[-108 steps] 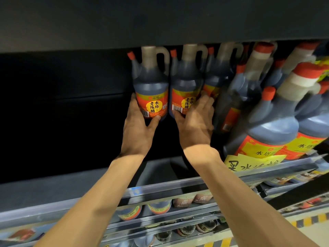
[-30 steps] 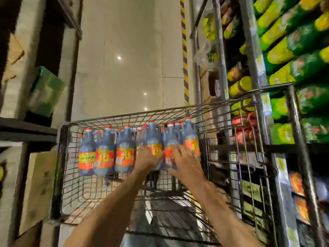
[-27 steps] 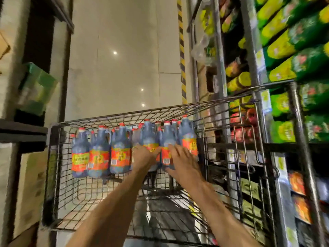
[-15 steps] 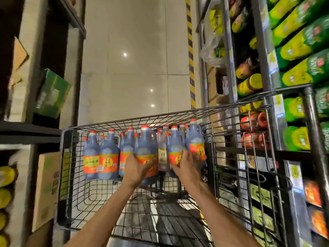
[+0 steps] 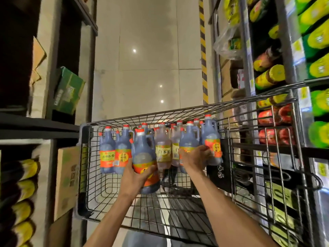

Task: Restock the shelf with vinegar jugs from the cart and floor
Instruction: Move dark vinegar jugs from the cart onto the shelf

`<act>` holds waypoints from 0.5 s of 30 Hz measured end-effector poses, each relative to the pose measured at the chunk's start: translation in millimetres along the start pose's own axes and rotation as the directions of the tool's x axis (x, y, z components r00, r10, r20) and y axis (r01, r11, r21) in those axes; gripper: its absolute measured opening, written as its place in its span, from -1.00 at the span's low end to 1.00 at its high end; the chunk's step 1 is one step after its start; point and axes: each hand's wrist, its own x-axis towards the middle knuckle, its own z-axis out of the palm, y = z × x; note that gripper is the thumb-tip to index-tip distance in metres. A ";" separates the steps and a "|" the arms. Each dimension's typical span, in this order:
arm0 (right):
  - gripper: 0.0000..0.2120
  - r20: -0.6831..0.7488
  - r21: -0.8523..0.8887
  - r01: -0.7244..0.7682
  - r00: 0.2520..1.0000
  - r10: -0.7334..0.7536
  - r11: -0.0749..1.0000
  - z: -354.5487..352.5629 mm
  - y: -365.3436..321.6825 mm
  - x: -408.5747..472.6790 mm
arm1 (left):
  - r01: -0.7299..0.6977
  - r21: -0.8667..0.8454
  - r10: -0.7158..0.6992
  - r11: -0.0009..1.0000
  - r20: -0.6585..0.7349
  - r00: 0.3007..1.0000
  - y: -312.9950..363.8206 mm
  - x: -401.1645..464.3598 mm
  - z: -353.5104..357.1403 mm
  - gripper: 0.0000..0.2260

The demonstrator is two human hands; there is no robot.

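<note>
Left hand (image 5: 133,177) wrapped round the belly of a dark vinegar jug (image 5: 145,163), now lifted out of the row and drawn toward the camera, where half a second before it had only been grasped among the others. Right hand (image 5: 194,157) curled round a second dark jug (image 5: 187,148), seemingly not yet raised from the row at the far end of the cart (image 5: 178,207). Left behind in that row: two dark jugs on the left (image 5: 114,154), a pair of pale jugs (image 5: 162,150) exposed in the middle by the lifted one, and one more dark jug (image 5: 211,143) at the right. Seconds earlier, both hands up at the shelf; that shelf now out of view. Judged from this: another pair nearly picked, the right one needing to come free before the turn back to the shelf. Plenty remaining in the cart.
</note>
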 end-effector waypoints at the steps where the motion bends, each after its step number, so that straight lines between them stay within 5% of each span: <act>1: -0.01 0.004 0.025 0.002 1.000 -0.002 1.000 4.2 -1.6 -2.8 | 0.001 0.016 0.000 1.000 -0.006 1.000 0.6 -1.8 -1.5 -0.31; 5: -0.16 -0.010 0.077 0.039 0.999 -0.038 0.996 13.9 1.0 -3.3 | -0.012 0.064 0.014 0.998 -0.037 0.999 -0.4 -6.7 -11.0 -0.23; 12: -0.14 0.078 0.100 0.001 0.997 -0.009 0.995 26.9 23.8 14.3 | -0.041 0.064 0.043 0.997 -0.032 0.999 -5.2 -13.0 -31.0 -0.34; 15: -0.17 0.102 0.166 0.048 0.993 -0.065 0.985 31.0 40.2 5.0 | -0.081 0.060 0.082 0.995 0.000 0.997 -4.8 -21.4 -42.6 -0.24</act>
